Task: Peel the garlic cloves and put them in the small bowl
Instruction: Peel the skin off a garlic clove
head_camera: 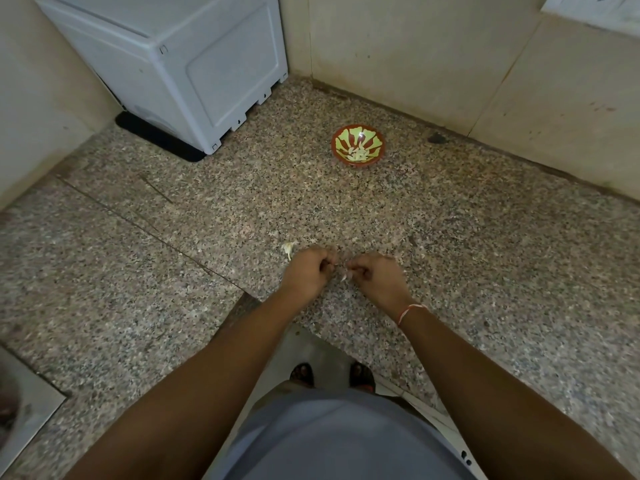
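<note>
Low in the middle of the frame, the left hand [309,268] and the right hand [372,271] are curled close together over the speckled desk [485,237]. The right hand pinches a small garlic clove [344,277]; what the left hand holds is hidden. I think the peeling is going on. Next, the bare clove must go up into the small bowl [358,145], upper middle, which holds peeled cloves. A bit of skin [288,248] lies just left of the hands.
</note>
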